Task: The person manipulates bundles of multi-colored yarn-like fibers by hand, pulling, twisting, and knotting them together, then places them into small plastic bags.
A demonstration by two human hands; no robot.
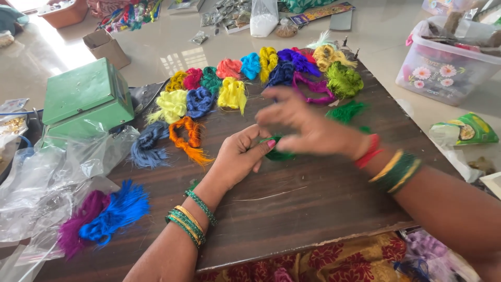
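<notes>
Hands: left hand (241,156) grip pinching green thread bundle (277,154); right hand (302,125) grip released above; green box (86,99) far left.

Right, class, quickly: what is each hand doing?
Left hand: closed, pinching the dark green thread bundle.
Right hand: fingers spread, touching the same bundle; grip cannot be told.

1. Board (313,209): dark wood, matt, grain visible.
2. Thread bundles (232,94): silky fibre, slight sheen, frayed ends.
3. Green box (83,99): smooth, painted finish, semi-gloss.
4. Bags (47,183): clear plastic, crinkled, glossy.
5. Floor (172,47): polished, reflective.
</notes>
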